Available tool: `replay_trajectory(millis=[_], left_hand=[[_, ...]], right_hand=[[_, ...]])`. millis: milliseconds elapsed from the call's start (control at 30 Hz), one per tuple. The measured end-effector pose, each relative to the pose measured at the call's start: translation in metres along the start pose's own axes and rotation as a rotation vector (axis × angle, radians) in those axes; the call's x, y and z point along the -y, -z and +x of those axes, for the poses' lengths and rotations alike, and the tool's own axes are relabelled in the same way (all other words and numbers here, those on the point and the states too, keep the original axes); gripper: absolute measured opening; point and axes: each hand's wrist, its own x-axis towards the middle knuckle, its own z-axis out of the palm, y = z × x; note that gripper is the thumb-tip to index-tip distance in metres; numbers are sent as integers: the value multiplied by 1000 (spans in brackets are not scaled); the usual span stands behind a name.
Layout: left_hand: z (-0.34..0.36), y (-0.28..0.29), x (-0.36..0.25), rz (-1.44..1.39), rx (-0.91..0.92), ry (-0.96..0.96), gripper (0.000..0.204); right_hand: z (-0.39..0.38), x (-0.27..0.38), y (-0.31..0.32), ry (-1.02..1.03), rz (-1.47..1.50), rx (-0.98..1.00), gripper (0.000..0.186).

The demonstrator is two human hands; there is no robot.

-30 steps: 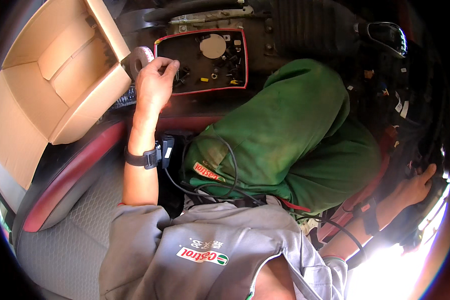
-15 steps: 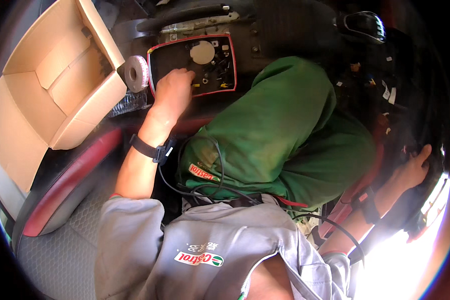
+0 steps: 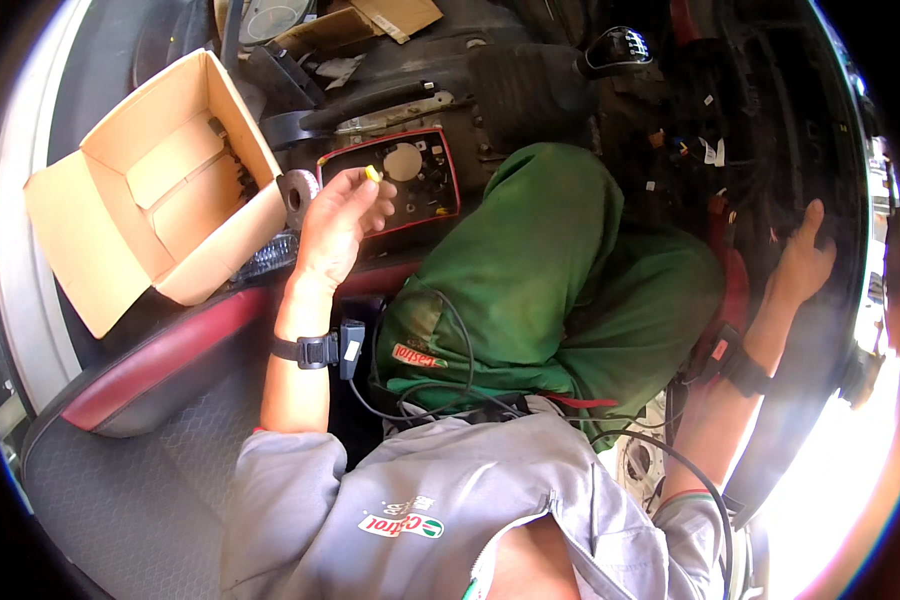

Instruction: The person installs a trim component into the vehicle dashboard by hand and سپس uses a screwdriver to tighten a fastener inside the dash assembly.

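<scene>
Between the thumb and fingers of my left hand (image 3: 338, 225) is a small yellow plastic piece (image 3: 372, 173), raised above the near left side of a shallow dark tray (image 3: 457, 190) with a red rim. Inside the tray lie a pale round disc (image 3: 404, 161) and several small dark and light parts. Far to the right, my right hand (image 3: 805, 265) is at the dark trim (image 3: 838, 195) by the bright opening. One finger points away and another stands apart from it; nothing shows in this hand, though its underside is hidden.
An open cardboard box (image 3: 120, 215) stands at the left, beside a tape roll (image 3: 296, 198) and clear plastic wrap (image 3: 269, 257). The handbrake lever (image 3: 380, 105) and gear knob (image 3: 618, 48) lie beyond. Black cables (image 3: 470, 340) cross my lap. Paper scraps (image 3: 712, 152) litter the floor.
My left hand has lifted from the tray and now shows the yellow piece in its fingers. The whole view has shifted, showing more beyond the box and tray. My right hand stays by the trim.
</scene>
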Motion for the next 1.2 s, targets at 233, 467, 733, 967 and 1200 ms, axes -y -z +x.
replay_trajectory(millis=[233, 467, 733, 967, 1200], left_hand=[[18, 37, 32, 1021, -328, -332, 26], [44, 33, 65, 1638, 36, -302, 18], [49, 6, 55, 1752, 259, -252, 25], [53, -2, 28, 1461, 40, -474, 17], [7, -167, -49, 681, 309, -561, 8]], right_hand=[[0, -8, -9, 83, -11, -25, 88], [6, -21, -9, 151, -266, -101, 94], [-19, 31, 13, 13, 167, -58, 62], [-17, 8, -1, 18, 253, -57, 61], [-22, 20, 0, -36, 305, -36, 61]])
